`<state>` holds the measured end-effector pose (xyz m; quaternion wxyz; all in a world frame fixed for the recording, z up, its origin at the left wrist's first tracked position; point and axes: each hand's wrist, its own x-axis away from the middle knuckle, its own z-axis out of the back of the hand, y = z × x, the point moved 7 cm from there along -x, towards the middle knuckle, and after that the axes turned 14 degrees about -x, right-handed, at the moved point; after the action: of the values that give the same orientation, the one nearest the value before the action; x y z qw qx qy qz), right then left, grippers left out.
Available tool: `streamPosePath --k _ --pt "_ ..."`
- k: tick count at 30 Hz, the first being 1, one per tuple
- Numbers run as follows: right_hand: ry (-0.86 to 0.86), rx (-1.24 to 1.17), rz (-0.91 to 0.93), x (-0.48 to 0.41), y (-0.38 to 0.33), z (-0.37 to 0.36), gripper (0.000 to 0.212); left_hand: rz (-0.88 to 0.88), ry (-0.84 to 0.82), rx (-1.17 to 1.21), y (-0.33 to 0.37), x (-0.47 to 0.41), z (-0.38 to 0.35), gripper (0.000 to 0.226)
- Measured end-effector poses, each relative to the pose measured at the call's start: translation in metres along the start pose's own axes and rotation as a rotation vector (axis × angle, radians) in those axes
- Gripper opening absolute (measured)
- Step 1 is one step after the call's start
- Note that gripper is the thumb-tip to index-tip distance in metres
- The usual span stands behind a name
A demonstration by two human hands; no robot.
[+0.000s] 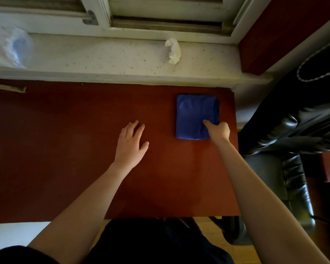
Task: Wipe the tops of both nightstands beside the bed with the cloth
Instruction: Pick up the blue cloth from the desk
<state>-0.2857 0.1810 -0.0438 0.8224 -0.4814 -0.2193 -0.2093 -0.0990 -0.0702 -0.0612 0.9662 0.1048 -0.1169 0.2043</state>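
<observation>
At the right rear of the reddish-brown table (84, 130), a folded blue cloth (192, 115) is being pinched at its near corner by the right hand (218, 130), seemingly to start wiping. The left hand (131, 143) is being rested flat, grip open, likely for bracing.

Blue cloth (193, 113), red-brown nightstand (80, 145), speckled wht sill (107, 56), wht tissue (173, 50), blk chair (295, 168)
</observation>
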Motion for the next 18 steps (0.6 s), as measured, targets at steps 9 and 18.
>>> streamPosePath --k 9,18 --pt "-0.136 -0.185 0.285 0.050 -0.027 0.011 0.018 0.089 -0.074 0.254 0.006 0.009 0.033 0.043" --pt "-0.142 -0.367 0.333 0.144 0.017 0.091 0.017 0.077 0.029 0.559 0.038 0.124 0.067 0.030"
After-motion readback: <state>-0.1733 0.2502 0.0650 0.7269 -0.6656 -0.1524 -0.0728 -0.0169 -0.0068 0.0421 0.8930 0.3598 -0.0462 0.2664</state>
